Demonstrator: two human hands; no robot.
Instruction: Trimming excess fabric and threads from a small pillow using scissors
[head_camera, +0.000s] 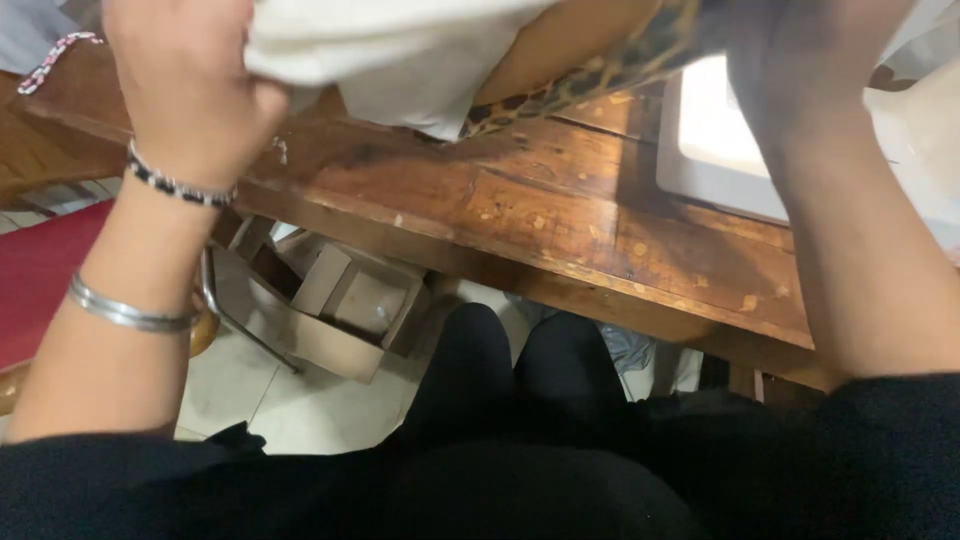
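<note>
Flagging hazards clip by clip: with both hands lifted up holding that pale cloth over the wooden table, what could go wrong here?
1. The cream cloth is bunched in the left hand and blocks part of the view, so the grip could slip unseen.
2. The right hand is dark and blurred; its hold cannot be judged.
3. The cloth hangs near the wooden table edge and might slide down toward the open cardboard box on the floor.

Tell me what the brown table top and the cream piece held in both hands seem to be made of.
The brown table top looks like varnished wood: visible grain, plank seams, worn pale chips. The cream piece, gripped by the left hand and right hand, looks like soft matte fabric, given its folds.
</note>
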